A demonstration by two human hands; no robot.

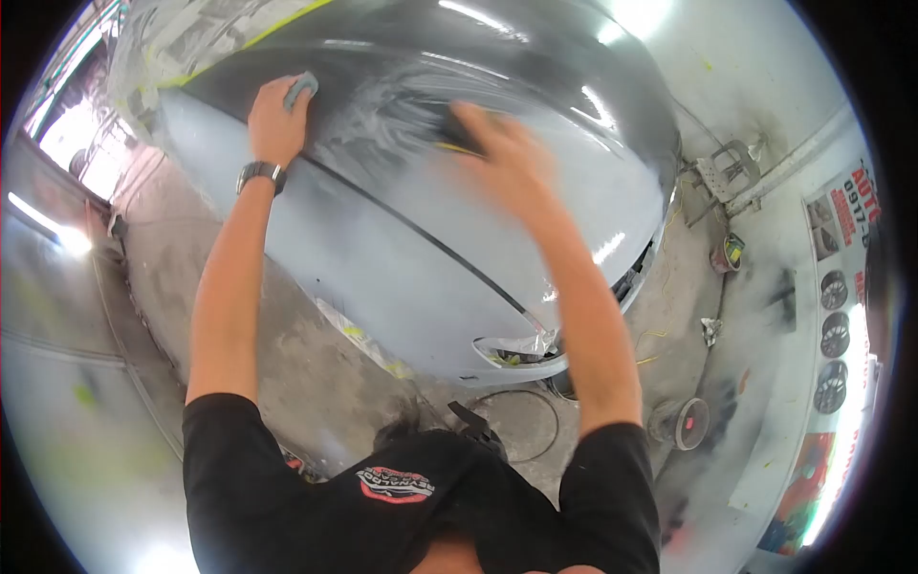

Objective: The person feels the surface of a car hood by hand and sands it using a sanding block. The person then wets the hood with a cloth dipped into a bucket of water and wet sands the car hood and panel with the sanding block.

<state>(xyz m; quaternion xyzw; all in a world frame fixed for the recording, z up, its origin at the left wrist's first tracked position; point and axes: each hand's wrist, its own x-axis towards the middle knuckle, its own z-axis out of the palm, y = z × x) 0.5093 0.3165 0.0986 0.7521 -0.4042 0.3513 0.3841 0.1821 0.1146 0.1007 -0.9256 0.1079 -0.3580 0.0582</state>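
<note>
A car with a dark, glossy hood and a dull grey fender lies before me. My left hand, with a watch at the wrist, rests near the hood's edge, its fingers closed around a blue-grey sponge. Smeared by motion, my right hand is on the hood, gripping a dark sanding block with a yellow edge. Whitish streaks mark the dark surface between both hands. Toward the front, the hood looks pale grey. The block's underside is hidden.
Masking film with yellow-green tape covers the windshield side. Plastic wraps the headlight. On the concrete floor stand a bucket, a smaller pail and a looped hose. A chair and a banner are at the right.
</note>
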